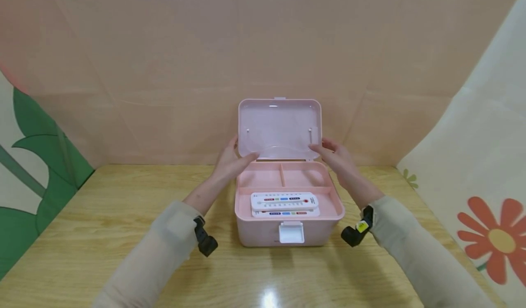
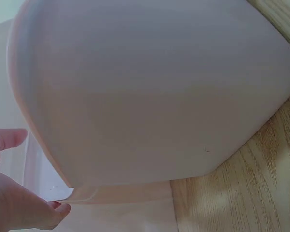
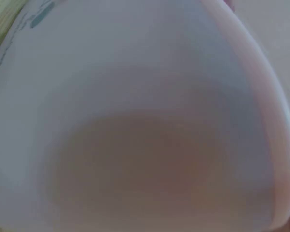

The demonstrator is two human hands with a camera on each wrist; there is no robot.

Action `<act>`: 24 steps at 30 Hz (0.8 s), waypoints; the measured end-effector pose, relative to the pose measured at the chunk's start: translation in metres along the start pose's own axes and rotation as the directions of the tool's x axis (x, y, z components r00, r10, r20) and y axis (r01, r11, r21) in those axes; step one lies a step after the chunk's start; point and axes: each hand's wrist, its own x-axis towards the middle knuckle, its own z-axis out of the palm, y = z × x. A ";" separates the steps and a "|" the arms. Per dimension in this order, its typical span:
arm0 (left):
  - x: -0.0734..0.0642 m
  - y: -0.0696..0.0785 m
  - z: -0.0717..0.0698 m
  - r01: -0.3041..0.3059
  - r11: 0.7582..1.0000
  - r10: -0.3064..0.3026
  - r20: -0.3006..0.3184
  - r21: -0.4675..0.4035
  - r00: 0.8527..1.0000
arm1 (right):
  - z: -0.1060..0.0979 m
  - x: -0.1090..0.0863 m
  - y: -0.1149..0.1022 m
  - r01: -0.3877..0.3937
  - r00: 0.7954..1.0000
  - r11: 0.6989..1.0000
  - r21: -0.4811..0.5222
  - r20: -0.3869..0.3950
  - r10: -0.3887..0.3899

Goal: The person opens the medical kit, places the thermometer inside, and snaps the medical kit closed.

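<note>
A pink plastic storage box (image 1: 256,234) stands on the table with its lid (image 1: 279,127) raised upright at the back. My left hand (image 1: 231,163) holds the lid's lower left edge, thumb in front and fingers behind. At the lid's lower right edge, my right hand (image 1: 340,161) grips it the same way. Two white thermometers (image 1: 283,201) with printed scales lie in the front compartment, one partly over the other. The left wrist view shows the box's side wall (image 2: 159,96) close up; the right wrist view is mostly filled by the opposite wall (image 3: 135,87), with only slivers of fingers visible.
Two rear compartments are split by a pink divider (image 1: 282,174). A white latch (image 1: 291,232) hangs at the box front. Wood-grain table (image 1: 135,212) surrounds the box. A plain backdrop (image 1: 172,70) rises behind, and a flower-printed cloth (image 1: 464,171) stands at the right.
</note>
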 end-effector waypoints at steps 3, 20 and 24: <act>0.002 0.000 0.002 -0.021 1.000 0.021 -0.001 -0.023 1.000 | 0.001 0.002 0.000 0.007 1.000 1.000 0.007 -0.015 -0.007; 0.006 0.007 0.004 -0.038 0.993 0.036 -0.013 -0.107 0.999 | -0.005 0.004 -0.003 -0.012 0.998 0.999 -0.034 0.058 0.014; 0.006 0.007 0.004 -0.046 0.993 0.044 -0.019 -0.108 0.999 | -0.007 0.003 -0.004 -0.012 0.998 1.000 -0.012 0.056 0.013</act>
